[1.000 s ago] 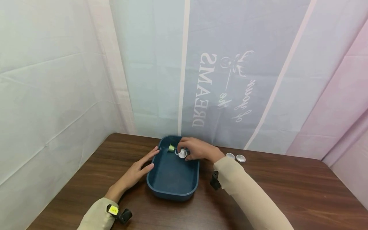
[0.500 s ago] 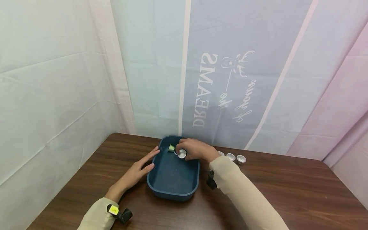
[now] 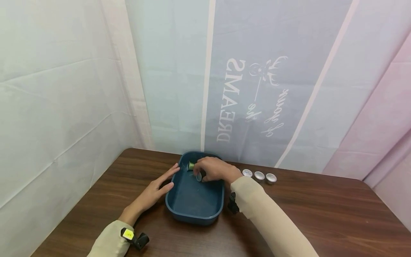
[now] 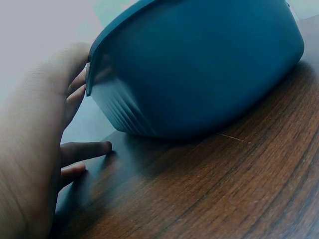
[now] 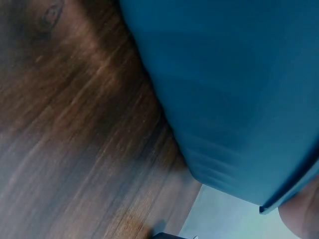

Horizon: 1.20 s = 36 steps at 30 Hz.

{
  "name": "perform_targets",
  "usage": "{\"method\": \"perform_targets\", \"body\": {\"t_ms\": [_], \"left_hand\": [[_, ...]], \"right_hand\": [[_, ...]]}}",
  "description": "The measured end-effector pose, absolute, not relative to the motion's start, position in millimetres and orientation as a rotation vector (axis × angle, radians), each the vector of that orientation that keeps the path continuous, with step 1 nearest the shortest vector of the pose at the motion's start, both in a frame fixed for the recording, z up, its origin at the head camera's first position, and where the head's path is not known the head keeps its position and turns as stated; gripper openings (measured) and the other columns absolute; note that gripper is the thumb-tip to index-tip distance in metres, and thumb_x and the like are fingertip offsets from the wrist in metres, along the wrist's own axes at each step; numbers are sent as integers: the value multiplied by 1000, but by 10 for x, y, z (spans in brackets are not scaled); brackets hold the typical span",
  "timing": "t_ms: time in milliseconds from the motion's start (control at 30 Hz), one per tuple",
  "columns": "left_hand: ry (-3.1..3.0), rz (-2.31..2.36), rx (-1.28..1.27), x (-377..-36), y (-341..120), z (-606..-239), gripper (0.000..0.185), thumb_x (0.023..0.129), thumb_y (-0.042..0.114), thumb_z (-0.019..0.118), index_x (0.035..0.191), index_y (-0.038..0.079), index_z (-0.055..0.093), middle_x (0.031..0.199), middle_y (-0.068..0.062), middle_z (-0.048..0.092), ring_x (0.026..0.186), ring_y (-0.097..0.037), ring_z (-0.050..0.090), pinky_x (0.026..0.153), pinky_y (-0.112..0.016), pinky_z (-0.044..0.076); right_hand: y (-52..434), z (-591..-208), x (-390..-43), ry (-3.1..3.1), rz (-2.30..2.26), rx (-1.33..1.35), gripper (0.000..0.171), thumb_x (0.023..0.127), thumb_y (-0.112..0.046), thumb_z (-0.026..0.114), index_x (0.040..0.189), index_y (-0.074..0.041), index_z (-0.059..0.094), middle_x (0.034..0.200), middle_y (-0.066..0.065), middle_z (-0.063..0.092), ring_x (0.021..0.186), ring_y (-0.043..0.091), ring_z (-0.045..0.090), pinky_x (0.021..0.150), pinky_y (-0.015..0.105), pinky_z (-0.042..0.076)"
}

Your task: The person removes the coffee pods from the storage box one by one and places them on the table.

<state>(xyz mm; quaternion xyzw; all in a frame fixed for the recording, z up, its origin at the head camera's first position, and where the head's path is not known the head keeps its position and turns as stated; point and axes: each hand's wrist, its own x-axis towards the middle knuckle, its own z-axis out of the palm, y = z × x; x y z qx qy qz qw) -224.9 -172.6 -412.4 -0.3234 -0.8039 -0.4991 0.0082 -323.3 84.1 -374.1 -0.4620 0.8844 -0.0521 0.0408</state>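
Head view: right grip (image 3: 213, 169) clamped on capsule (image 3: 199, 176) at bin's (image 3: 192, 210) far end; left grip (image 3: 154, 191) flat, steadying rim. Set down gently, clear of green capsule (image 3: 191, 166).

Tub (image 3: 192, 208) interior near half lies free. Left hand (image 3: 154, 191) blocks its left wall; three capsules (image 3: 259, 175) line the table (image 3: 321, 214) to the right.

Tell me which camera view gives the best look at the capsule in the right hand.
The head view: it alone shows the capsule, gripped by the right hand inside the blue tub. Both wrist views show only the tub's outer wall and table, no capsule.
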Motion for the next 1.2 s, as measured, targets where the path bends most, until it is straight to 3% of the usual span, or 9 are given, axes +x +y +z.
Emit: {"method": "perform_targets", "body": {"t_ms": [500, 733, 1033, 1200], "left_hand": [[-2508, -1558, -1010, -2239, -1722, -4109, 50, 102, 10, 45, 150, 7, 31, 157, -13, 18, 141, -35, 20, 103, -63, 25], [-2516, -1552, -1006, -2242, -1710, -4104, 50, 101, 7, 45, 149, 6, 31, 157, -13, 18, 141, -35, 20, 103, -63, 24], [-2521, -1556, -994, -2235, -1709, -4091, 50, 101, 7, 45, 149, 4, 31, 157, -14, 18, 141, -36, 20, 104, -63, 23], [-2524, -1549, -993, -2235, -1713, -4099, 50, 101, 7, 45, 149, 5, 31, 157, -14, 18, 141, -35, 20, 104, -63, 23]], "right_hand": [[769, -3729, -3215, 2672, -222, -1414, 22, 77, -24, 82, 97, -23, 72, 91, -16, 63, 80, 1, 56, 72, 21, 48], [807, -3735, -3220, 2660, -339, -1449, 21, 78, -21, 81, 96, -21, 72, 90, -16, 64, 84, 0, 58, 76, 20, 49], [876, -3740, -3254, 2637, -527, -1550, 21, 79, -20, 79, 98, -19, 72, 88, -14, 64, 81, 8, 61, 71, 18, 48], [907, -3706, -3232, 2604, -637, -1578, 22, 80, -16, 77, 101, -14, 72, 90, -12, 65, 81, 12, 62, 72, 23, 50]]}}
